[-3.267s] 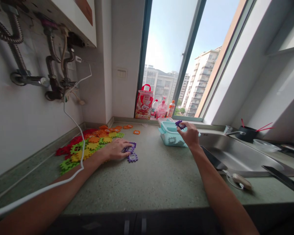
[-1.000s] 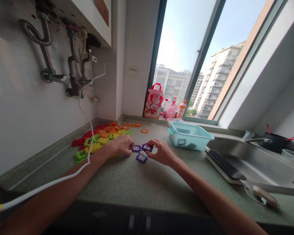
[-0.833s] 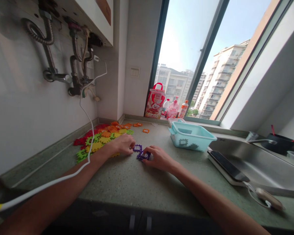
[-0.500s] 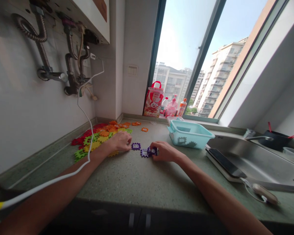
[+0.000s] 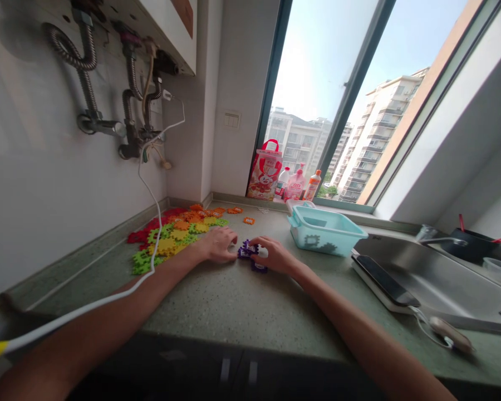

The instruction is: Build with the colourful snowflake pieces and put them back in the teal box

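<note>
Purple toothed puzzle tiles (image 5: 250, 255) lie bunched on the speckled green counter (image 5: 242, 312) between my two hands. My right hand (image 5: 272, 255) curls over them, fingertips pinching the tiles against the counter. My left hand (image 5: 220, 244) rests with bent fingers just left of the tiles, its fingertips at the leftmost one. A heap of red, orange, yellow and green tiles (image 5: 171, 234) spreads behind my left hand along the wall. A light blue plastic tub (image 5: 323, 231) stands to the right of my right hand.
A steel sink (image 5: 438, 278) lies to the right, with a phone on a white slab (image 5: 386, 281) at its near rim. A red bag and bottles (image 5: 281, 181) stand on the window sill. A white cable (image 5: 146, 223) hangs from wall pipes across my left arm.
My right hand came back from the blue tub to the purple tiles. It gathered the spread tiles into one bunch, and my left hand closed in on them from the left.
</note>
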Available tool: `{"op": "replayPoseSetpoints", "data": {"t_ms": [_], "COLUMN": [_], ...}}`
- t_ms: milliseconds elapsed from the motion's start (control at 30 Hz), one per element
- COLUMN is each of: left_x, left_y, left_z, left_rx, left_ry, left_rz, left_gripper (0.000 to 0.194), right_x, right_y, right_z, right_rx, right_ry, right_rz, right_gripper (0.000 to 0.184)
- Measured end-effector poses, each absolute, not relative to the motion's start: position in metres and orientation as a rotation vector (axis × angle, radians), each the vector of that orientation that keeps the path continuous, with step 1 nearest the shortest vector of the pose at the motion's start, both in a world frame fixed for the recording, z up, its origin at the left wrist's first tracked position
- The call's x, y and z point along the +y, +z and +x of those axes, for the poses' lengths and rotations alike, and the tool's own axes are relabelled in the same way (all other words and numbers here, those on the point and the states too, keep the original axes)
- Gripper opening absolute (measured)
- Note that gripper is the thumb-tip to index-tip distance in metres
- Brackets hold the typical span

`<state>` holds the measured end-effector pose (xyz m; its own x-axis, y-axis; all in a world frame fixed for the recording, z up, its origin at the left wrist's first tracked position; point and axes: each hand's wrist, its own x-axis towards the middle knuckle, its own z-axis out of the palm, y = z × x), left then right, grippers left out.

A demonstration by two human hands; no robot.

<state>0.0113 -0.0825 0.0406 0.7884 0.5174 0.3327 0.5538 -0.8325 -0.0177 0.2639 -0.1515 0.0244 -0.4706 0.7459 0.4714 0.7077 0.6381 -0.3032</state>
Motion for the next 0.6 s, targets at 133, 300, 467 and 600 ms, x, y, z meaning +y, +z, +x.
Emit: {"op": "replayPoseSetpoints", "data": {"t_ms": [133,300,467,600], "left_x": [-0.078,-0.071,-0.067,-0.062], "left_y": [0.039,0.040,0.045,0.042], "left_z": [0.011,0.009,-0.001,-0.007], "left_rx": [-0.995,-1.120,-1.198,-1.204], "left_ry": [-0.491,-0.568,-0.610,-0.597], "left_rz": [-2.801,-2.710,-2.667,-2.668], "left_gripper": [0.024,0.017,0.018,0.014], "right_x": [-0.145,-0.147,-0.164,-0.180], "right_y": [0.021,0.029,0.049,0.057], "right_z": [0.245,0.246,0.276,0.283], "right_rx": [-2.323,-2.236,-2.206,-2.359], "right_ry": [0.117,0.075,0.126,0.230], "right_rz": [-1.246,-1.425,-1.302,-1.325], "right_gripper": [0.028,0.028,0.024,0.022]}}
